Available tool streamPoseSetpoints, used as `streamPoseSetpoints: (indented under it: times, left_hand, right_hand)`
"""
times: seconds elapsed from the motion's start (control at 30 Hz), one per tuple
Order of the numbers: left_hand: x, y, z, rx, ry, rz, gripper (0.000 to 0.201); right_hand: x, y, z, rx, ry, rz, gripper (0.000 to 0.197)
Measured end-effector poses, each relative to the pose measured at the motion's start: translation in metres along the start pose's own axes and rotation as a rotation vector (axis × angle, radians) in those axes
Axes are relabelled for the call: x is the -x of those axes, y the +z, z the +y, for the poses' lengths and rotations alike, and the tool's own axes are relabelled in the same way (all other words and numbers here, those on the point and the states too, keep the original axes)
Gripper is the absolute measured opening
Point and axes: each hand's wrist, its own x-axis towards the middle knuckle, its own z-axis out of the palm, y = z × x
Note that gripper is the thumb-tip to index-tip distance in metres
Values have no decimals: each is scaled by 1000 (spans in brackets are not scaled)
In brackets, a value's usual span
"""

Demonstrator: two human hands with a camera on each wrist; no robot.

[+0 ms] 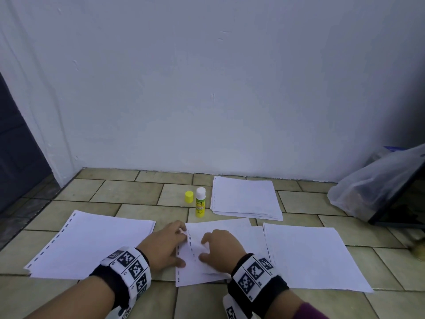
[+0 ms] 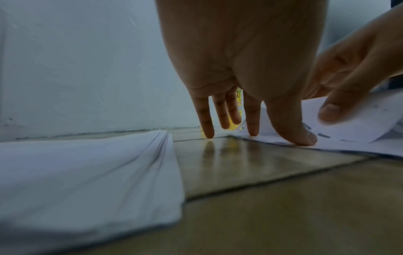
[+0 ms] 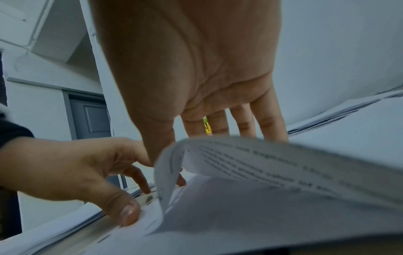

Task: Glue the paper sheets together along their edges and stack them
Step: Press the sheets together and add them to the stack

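Note:
On the tiled floor lies a white lower sheet (image 1: 186,276) with a dashed left margin. My left hand (image 1: 165,245) presses it down with straight fingers (image 2: 253,120) and thumb at that margin. An upper sheet (image 1: 230,225) lies over it, its dashed left edge lifted and bowed (image 3: 283,163). My right hand (image 1: 220,249) holds this lifted edge, thumb (image 2: 329,110) on top of the flap. An uncapped yellow glue stick (image 1: 200,202) stands just behind the hands, its yellow cap (image 1: 189,197) beside it.
Three paper stacks lie around: one left (image 1: 92,245), one right (image 1: 310,256), one at the back (image 1: 243,196) by the white wall. A clear plastic bag (image 1: 372,183) and a dark frame sit far right. A dark door is at the far left.

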Motion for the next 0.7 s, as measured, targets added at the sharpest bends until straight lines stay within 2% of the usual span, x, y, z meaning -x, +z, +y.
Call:
streamPoseSetpoints:
  times: [0.17,0.37,0.6,0.7]
  left_hand:
    - [-1,-2,-3,-94,-48,44,62]
    - [2,-5,-6,-65,-59,-25,76]
    - [2,-5,-10,-44,-27,-25,72]
    - [4,-3,-12,-10,-73,-9,74]
  right_hand:
    - [2,1,0,15,4,-7,43]
    - [0,0,-8,54,-1,-1,41]
    - [-5,4,-18,29,-38,-27,43]
    - [-4,5,-18,27,-37,-25,43]
